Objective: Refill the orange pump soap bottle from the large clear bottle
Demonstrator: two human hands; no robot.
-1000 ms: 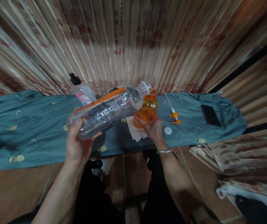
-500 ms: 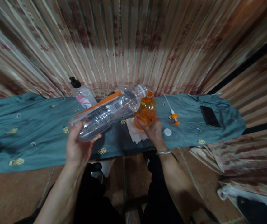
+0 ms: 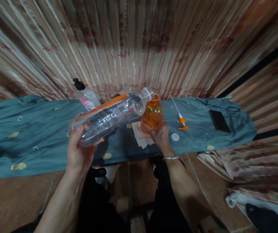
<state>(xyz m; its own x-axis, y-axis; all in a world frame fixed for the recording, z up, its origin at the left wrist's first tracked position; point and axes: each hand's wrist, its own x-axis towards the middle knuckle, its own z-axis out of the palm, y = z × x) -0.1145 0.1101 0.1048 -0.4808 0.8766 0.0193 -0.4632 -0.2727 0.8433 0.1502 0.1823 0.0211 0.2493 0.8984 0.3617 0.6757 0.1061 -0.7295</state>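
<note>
My left hand (image 3: 80, 149) is wrapped round the base of a large clear plastic bottle (image 3: 105, 121) with an orange-edged label and a barcode. The bottle leans over, its white-ringed neck at the mouth of a small orange see-through bottle (image 3: 154, 111). My right hand (image 3: 158, 132) grips that orange bottle low on its body, above a folded white tissue (image 3: 140, 134). Whether liquid runs between the two I cannot make out. An orange and white pump top (image 3: 182, 121) with a long tube lies to the right, and a white cap (image 3: 175, 137) rests close to my right hand.
A green patterned cloth (image 3: 44, 139) covers the long narrow table. At the back left stands a clear bottle with a black pump (image 3: 86, 97). A black phone (image 3: 219, 121) lies at the right end. Behind hangs a pleated curtain (image 3: 134, 48).
The large bottle's base and my left hand have shifted slightly left, its neck staying at the orange bottle's mouth. My right hand keeps its hold in nearly the same place.
</note>
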